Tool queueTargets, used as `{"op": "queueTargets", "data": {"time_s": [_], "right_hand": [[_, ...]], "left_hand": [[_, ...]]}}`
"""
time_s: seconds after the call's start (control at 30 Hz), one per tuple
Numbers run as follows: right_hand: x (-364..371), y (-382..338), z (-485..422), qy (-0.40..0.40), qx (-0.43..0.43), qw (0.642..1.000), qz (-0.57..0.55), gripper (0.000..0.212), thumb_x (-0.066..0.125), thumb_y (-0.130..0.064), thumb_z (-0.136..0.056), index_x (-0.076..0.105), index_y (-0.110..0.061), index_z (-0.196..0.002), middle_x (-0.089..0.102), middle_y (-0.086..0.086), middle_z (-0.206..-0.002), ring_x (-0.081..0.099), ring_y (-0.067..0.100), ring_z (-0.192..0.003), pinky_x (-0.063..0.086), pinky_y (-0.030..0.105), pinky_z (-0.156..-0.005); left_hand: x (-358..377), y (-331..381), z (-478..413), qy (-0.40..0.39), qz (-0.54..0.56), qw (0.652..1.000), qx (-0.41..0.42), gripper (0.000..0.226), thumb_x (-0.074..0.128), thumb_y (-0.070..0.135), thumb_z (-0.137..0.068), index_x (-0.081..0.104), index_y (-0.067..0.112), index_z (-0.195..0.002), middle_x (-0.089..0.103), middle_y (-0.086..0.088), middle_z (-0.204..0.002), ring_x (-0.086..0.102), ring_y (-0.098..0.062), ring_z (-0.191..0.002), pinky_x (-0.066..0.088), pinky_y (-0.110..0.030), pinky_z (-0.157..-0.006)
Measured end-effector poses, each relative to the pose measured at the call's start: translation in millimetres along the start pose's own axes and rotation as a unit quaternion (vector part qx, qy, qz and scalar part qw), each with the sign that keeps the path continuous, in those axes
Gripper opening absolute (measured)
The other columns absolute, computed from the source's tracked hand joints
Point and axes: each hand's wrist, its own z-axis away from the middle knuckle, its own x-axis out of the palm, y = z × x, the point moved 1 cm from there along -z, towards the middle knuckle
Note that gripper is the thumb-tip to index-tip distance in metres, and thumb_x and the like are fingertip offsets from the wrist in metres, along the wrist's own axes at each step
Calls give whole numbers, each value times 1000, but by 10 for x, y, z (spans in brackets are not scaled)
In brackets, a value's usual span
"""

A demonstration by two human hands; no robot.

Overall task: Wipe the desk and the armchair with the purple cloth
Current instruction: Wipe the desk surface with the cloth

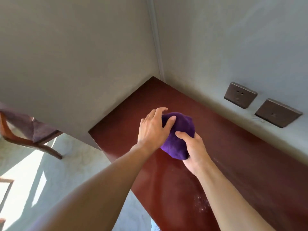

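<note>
The purple cloth (179,137) is bunched into a ball above the reddish-brown desk (241,164), near its far corner. My left hand (154,129) lies over the cloth's left and top side with curled fingers gripping it. From below and the right, my right hand (194,147) holds the cloth, thumb on top. Part of the wooden armchair (28,130) with a dark purple seat shows at the left edge, past the wall corner. White specks (202,204) lie on the desk's near part.
Grey walls meet behind the desk's far corner. Two dark wall sockets (240,95) (278,112) sit above a ledge on the right. A sunlit pale floor (50,172) spreads at the left below the desk edge.
</note>
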Motion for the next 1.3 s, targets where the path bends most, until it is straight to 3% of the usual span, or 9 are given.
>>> {"op": "queueTargets", "data": {"time_s": [0.1,0.17,0.2,0.27,0.4,0.6,0.93,1.1,1.3], "right_hand": [[43,-185,-182,160,-211,959,97,31,65,-5,-87,63,-19,-115,74,1,-101,70,15,-94,55,40,-89],[6,-226,-221,266,-334,863,271,38,62,-14,-88,56,-20,-124,71,-1,-106,68,12,-96,51,33,-89],[-12,-190,-263,305,-350,810,357,46,61,-13,-89,50,-17,-134,68,8,-120,65,21,-111,48,35,-97],[-8,-59,-427,315,-301,734,520,60,60,-7,-92,38,-10,-147,44,25,-151,37,42,-143,28,52,-119],[113,486,-770,256,-128,624,727,69,51,-27,-100,19,-18,-161,2,25,-167,-4,44,-154,-2,56,-123],[736,679,-1323,256,-155,615,730,72,49,-33,-98,17,-20,-161,0,26,-166,-5,44,-154,-4,55,-124],[1591,470,-2381,145,-185,602,763,69,37,-36,-102,6,-24,-162,-10,18,-168,-15,38,-154,-10,51,-124],[1720,620,-2409,83,-216,573,786,67,36,-39,-101,6,-29,-161,-8,12,-169,-14,34,-155,-8,50,-125],[1916,1036,-2065,-6,-272,543,795,68,41,-42,-98,14,-30,-160,1,11,-170,-7,33,-156,-6,47,-125]], "left_hand": [[153,-280,-277,-1,4,1000,-4,49,40,55,-100,49,28,-139,58,4,-136,53,-21,-126,41,-43,-106],[261,-487,-390,-21,-23,999,-2,46,41,48,-102,47,26,-142,54,2,-143,49,-23,-132,36,-42,-109],[312,-578,-447,-32,-35,999,1,45,42,45,-103,47,26,-144,52,1,-147,46,-23,-136,34,-42,-113],[391,-745,-566,-46,-52,998,2,46,42,40,-103,44,25,-147,43,-2,-157,34,-24,-147,26,-44,-122],[410,-1188,-773,-46,-108,993,11,50,37,39,-103,35,29,-152,26,-4,-167,13,-25,-157,6,-49,-127],[182,-2081,-809,-63,-180,981,-25,54,31,41,-103,27,39,-157,20,0,-169,13,-28,-157,14,-53,-126],[242,-2215,-760,-56,-181,982,8,55,18,46,-104,16,44,-158,14,6,-170,11,-27,-158,9,-52,-126],[192,-2218,-774,-56,-153,986,19,54,26,43,-105,23,39,-159,16,6,-170,13,-25,-157,11,-50,-126],[-157,-2511,-371,31,-103,994,-12,50,43,29,-103,44,18,-152,39,-5,-162,38,-26,-148,29,-48,-121]]}}
